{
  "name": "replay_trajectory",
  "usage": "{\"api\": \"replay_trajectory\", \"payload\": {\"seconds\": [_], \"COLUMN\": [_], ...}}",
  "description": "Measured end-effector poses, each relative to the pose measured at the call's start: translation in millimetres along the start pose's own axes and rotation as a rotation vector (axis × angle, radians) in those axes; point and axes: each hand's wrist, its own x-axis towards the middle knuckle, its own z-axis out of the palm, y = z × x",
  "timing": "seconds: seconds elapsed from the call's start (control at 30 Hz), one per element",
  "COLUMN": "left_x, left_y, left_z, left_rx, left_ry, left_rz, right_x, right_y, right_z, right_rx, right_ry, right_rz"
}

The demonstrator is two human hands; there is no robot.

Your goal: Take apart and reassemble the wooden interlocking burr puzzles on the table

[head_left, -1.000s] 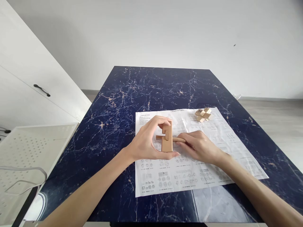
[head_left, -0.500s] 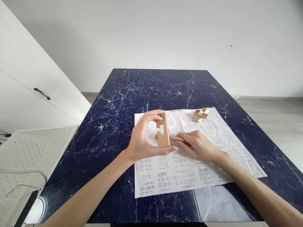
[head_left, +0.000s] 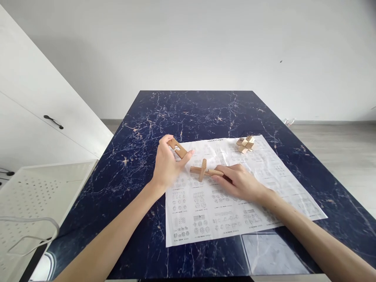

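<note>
Between thumb and fingers, my left hand [head_left: 168, 162] grips a flat wooden puzzle piece with a cut-out slot [head_left: 178, 149], tilted over the sheet's upper left corner. My right hand [head_left: 236, 180] is closed on one end of a cross-shaped assembly of wooden sticks [head_left: 203, 170]. That cross sticks out to the left of my fingertips, above the printed sheet [head_left: 205, 219], and its right end is partly hidden by my hand. The two wooden parts are apart. A star-shaped wooden burr puzzle [head_left: 246, 144] sits at the sheet's upper right.
The paper, printed with small diagrams, lies on a dark blue marbled table [head_left: 188, 113]. A pale glossy panel [head_left: 273, 254] is at the near edge. To the left stand a white perforated surface with a cable [head_left: 32, 219] and a white cabinet [head_left: 38, 98].
My left hand has moved left and turned, carrying the slotted piece away from the cross, which now shows uncovered. My right hand has stayed nearly in place.
</note>
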Motion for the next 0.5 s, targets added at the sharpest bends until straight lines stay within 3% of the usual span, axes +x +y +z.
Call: {"api": "replay_trajectory", "payload": {"seconds": [0.27, 0.5], "left_x": [-0.8, -2.1], "left_y": [-12.7, -13.5], "left_z": [0.4, 1.1], "left_rx": [0.391, 0.624], "left_ry": [-0.016, -0.038], "left_rz": [0.136, 0.096], "right_x": [0.9, 2.5], "right_y": [1.2, 1.7], "right_z": [0.7, 1.5], "right_rx": [0.010, 0.005], "right_ry": [-0.030, -0.022], "right_rz": [0.007, 0.010]}}
